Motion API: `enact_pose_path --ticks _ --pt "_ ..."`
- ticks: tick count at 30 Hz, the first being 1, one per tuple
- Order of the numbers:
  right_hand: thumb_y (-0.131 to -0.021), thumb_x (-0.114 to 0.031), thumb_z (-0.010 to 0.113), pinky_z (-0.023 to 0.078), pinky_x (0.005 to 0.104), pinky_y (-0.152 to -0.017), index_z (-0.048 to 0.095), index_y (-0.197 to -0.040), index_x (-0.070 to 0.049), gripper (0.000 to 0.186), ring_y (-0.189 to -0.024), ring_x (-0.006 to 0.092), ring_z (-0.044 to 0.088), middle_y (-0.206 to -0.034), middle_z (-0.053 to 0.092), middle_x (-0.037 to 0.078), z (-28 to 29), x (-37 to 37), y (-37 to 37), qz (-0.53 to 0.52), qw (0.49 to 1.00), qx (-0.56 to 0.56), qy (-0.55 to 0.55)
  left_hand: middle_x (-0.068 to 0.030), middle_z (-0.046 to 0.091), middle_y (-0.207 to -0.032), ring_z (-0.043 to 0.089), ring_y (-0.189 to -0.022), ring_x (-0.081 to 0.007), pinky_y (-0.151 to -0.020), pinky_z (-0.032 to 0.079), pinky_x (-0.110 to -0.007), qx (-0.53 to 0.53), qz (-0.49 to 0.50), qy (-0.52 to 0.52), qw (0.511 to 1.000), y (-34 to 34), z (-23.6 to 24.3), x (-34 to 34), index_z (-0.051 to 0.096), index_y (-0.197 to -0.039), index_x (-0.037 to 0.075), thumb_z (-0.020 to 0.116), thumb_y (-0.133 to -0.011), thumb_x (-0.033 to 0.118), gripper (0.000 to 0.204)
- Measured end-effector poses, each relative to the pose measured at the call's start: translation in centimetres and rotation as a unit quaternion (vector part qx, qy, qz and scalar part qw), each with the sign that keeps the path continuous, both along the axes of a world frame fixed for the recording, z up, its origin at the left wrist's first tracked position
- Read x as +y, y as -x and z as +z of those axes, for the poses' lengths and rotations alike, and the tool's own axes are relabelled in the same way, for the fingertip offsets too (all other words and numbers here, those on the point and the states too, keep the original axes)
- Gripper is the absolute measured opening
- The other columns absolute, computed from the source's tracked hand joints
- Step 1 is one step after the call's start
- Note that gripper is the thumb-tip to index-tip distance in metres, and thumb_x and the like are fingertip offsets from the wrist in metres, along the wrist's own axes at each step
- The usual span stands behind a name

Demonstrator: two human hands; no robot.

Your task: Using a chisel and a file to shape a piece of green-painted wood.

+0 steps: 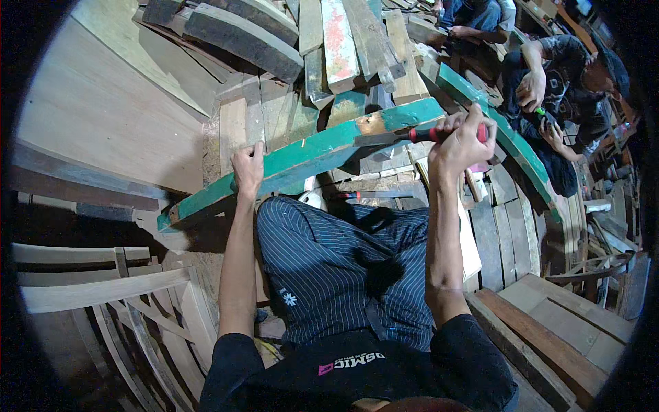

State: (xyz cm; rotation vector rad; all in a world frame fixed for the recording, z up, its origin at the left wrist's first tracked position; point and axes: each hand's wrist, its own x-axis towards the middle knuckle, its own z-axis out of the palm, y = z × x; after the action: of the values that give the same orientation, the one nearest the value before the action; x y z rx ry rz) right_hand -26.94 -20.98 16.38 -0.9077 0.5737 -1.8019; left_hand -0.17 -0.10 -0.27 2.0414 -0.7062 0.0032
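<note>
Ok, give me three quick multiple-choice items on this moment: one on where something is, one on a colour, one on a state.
1. Where does the left hand rest?
A. on the green-painted curved plank
B. on the person's knee
C. on the floor

2. What colour is the handle of the tool in the right hand?
A. blue
B. red
C. yellow

3. How is the right hand?
A. open and flat
B. hanging empty
C. shut around the tool

Answers:
1 A, its fingers grip the edge of the green-painted curved plank.
2 B, the red handle shows beside the fist.
3 C, the fingers wrap the tool, whose metal end lies on the plank's bare patch.
</note>
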Motion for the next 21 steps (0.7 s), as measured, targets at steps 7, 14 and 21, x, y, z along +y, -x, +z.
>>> enact_pose_path --ticks 7,14,21 --pt "-0.096 -0.01 0.057 0.037 0.0274 -0.038 0.037 -0.075 -0.007 0.029 -0.041 0.0104 0.043 -0.052 0.046 0.004 3.2 1.4 0.8 -0.077 0.996 0.041 0.023 -0.0191 0.058 -0.052 0.061 -0.051 -0.0245 -0.058 0.045 -0.04 0.015 0.006 0.009 1.0 -0.2 -0.3 0.2 0.069 -0.068 -0.005 0.057 -0.089 0.035 0.047" --pt "-0.096 -0.008 0.057 0.038 0.0274 -0.04 0.038 -0.076 -0.007 0.027 -0.042 0.0106 0.043 -0.052 0.043 0.002 1.8 -0.3 0.1 0.016 1.0 -0.017 0.014 -0.0203 0.059 -0.055 0.062 -0.054 -0.0285 -0.061 0.046 -0.041 0.001 0.021 0.019 1.0 -0.8 -1.2 0.7 0.07 -0.069 -0.005 0.056 -0.089 0.032 0.043" --pt "-0.093 -0.006 0.058 0.038 0.0259 -0.04 0.04 -0.071 -0.008 0.028 -0.043 0.011 0.045 -0.053 0.045 0.002 3.4 0.0 -1.2 -0.018 0.998 0.018 0.065 -0.0194 0.06 -0.055 0.061 -0.054 -0.0267 -0.062 0.045 -0.04 0.021 0.024 0.004 0.999 -0.7 -0.8 0.3 0.069 -0.066 -0.004 0.055 -0.088 0.031 0.044"
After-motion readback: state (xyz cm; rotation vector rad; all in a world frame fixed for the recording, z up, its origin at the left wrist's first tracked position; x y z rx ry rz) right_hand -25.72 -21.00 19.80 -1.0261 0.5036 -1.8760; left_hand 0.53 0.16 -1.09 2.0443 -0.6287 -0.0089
